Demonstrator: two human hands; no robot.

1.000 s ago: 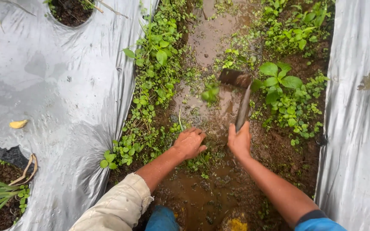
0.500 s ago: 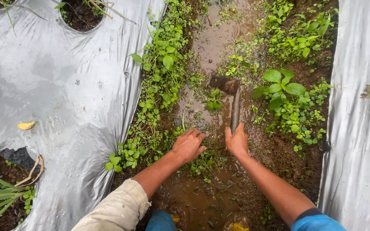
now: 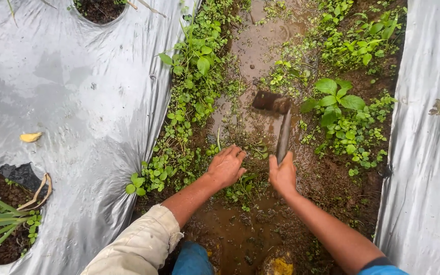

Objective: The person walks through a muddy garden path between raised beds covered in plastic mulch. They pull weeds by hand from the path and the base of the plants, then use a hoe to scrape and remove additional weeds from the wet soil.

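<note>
My right hand point(image 3: 282, 176) grips the handle of a small hand hoe point(image 3: 283, 131). Its rusty blade point(image 3: 271, 102) rests on the wet soil of the furrow, just left of a broad-leaved weed point(image 3: 334, 102). My left hand point(image 3: 226, 166) lies palm down on the muddy ground among small weeds point(image 3: 240, 191), fingers spread and pressed into loose plant bits. The two hands are about a hand's width apart.
Silver plastic mulch sheets flank the furrow on the left point(image 3: 77, 112) and right point(image 3: 429, 153). Weeds point(image 3: 189, 86) line the left edge. Planting holes point(image 3: 6, 203) in the left sheet hold soil and green leaves. A muddy puddle point(image 3: 235, 234) lies near my knees.
The hoe blade has pulled back toward me, and the small weed that stood in front of it is gone. My left hand shifted slightly forward.
</note>
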